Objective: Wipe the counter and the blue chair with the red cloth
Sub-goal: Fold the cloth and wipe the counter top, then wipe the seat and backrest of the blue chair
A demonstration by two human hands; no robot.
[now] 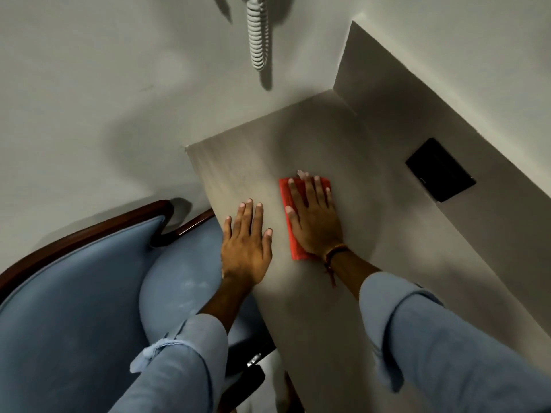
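Observation:
A folded red cloth (286, 194) lies flat on the beige counter (337, 144). My right hand (313, 217) presses down on the cloth with fingers spread, covering most of it. My left hand (246, 244) rests flat and empty on the counter near its left edge, a little left of the cloth. The blue upholstered chair (77, 296) with a dark wooden frame stands at the lower left, its seat tucked partly under the counter's edge.
A black rectangular plate (439, 169) is set in the wall to the right of the counter. A coiled grey cord (258, 40) hangs on the wall above. Walls close the counter in at the back and right.

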